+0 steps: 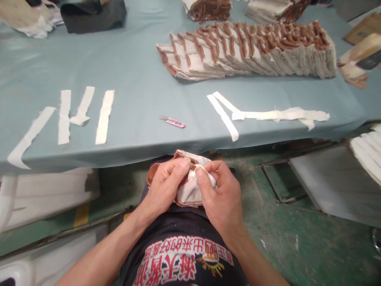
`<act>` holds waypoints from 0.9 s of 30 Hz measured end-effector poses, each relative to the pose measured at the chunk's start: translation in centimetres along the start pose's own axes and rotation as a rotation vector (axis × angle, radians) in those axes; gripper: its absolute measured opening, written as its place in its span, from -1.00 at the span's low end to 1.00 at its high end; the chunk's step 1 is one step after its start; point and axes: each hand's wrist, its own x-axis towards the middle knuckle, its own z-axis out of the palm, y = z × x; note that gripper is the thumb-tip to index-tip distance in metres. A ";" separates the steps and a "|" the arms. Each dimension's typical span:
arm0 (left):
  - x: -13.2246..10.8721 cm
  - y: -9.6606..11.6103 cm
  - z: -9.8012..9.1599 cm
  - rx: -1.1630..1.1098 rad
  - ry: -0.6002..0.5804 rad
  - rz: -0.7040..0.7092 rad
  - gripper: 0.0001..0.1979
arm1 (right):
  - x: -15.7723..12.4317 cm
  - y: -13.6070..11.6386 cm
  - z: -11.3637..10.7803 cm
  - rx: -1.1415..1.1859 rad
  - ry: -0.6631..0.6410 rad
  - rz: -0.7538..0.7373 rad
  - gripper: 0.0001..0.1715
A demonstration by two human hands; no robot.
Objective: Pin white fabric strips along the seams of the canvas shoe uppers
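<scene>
Over my lap, just off the table edge, both hands hold a sewn fabric piece (190, 190) of off-white cloth with brown edges. My left hand (168, 178) pinches its upper rim between thumb and fingers. With thumb and bent fingers, my right hand (222, 190) grips a fold of the white cloth, close beside the left fingertips. The fingers cover part of the piece, so its full shape is hidden. Pink thread snips (172, 121) lie on the table in front of my hands.
The table (133, 71) has a blue-green cover. White cloth strips (104, 117) lie left, and more strips (276, 115) right. A long row of stacked brown-and-white pieces (247, 51) stands behind. A dark folded cloth (93, 18) sits back left. A metal-framed bin (333, 178) stands right.
</scene>
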 end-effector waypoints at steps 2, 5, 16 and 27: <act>-0.2 0.6 -0.2 0.007 -0.040 -0.019 -0.57 | -0.1 -0.1 0.2 0.009 0.015 0.002 -0.72; -0.4 1.6 -0.4 0.059 -0.067 0.000 -0.65 | -0.1 -0.3 0.3 0.053 -0.007 0.005 -0.72; -0.8 1.3 -0.7 0.136 -0.032 0.026 -0.70 | -0.2 0.0 0.2 0.029 -0.044 -0.008 -0.73; -0.5 0.1 -0.7 0.300 0.069 0.142 -0.70 | 0.0 0.3 -0.3 0.082 -0.163 0.068 -0.71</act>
